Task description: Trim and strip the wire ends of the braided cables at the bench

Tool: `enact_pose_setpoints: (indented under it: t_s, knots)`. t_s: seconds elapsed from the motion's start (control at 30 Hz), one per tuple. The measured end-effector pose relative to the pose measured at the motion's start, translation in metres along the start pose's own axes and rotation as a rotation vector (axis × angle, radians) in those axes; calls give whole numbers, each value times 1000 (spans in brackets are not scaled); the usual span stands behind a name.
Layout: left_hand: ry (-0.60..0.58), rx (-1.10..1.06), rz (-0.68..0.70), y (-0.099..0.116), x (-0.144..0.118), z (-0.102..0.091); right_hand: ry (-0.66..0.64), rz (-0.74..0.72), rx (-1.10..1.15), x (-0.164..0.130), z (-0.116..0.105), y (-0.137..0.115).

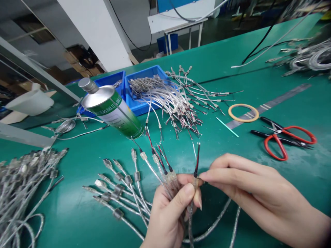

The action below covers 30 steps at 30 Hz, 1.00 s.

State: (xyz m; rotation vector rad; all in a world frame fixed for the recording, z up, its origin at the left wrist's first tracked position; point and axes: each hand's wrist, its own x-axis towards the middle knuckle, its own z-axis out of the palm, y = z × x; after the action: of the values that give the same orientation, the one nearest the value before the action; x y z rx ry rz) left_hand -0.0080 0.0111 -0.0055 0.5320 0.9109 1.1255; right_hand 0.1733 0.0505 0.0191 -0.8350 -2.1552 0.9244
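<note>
My left hand (173, 210) is closed around a bundle of clear-jacketed cables (172, 181), their stripped ends pointing up and away. Its thumb and forefinger pinch one cable (196, 184) apart from the others, with red, black and white wires fanning out past a black band. My right hand (248, 189) comes from the right, fingertips pinched together at that cable's collar, just below the band. Anything small between those fingertips is hidden. Metal plugs and grey ferrite beads (117, 191) on other cables spread out left of my left hand.
A green and white metal can (113, 112) stands before blue trays (144, 108) of cables. Rightward lie red-handled scissors (278, 137), black tweezers (292, 140), a tape ring (243, 113), a steel ruler (281, 100) and a thin turquoise stick (227, 127). More cables (20, 186) heap at left.
</note>
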Motion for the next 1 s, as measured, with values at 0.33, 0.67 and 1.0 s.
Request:
enact_pose_setpoints:
  t_s: [0.33,0.67,1.0]
  knots:
    - [17,-15,0,6,0,2,-26,39,16,-1,0,0]
    - [81,-10,-20,3,-2,2,13,-13,-87,-5,5,-1]
    - [63,-63,17,1,0,3,67,-57,-219,-5,11,0]
